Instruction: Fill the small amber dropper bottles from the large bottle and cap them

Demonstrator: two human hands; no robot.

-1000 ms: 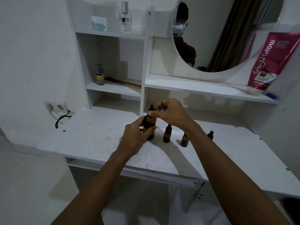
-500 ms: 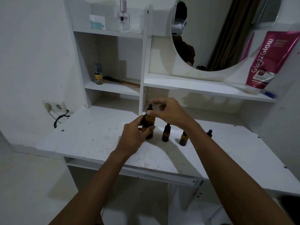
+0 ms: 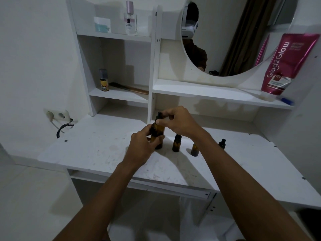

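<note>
Left hand (image 3: 144, 145) wraps big bottle (image 3: 159, 129) body, right hand (image 3: 178, 122) pinches its cap (image 3: 159, 114). Likely glass: rigid, slick, breakable, so hold mid-body. Small bottles (image 3: 176, 145) at its 3 o'clock.

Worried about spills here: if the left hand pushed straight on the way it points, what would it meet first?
The large amber bottle, which the left hand grips around its body. Beyond that, likely the shelf's upright divider, though depth is unclear.

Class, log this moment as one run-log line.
left hand: grips large bottle body | right hand: pinches its black cap | small bottles: three upright on desk, untouched
</note>
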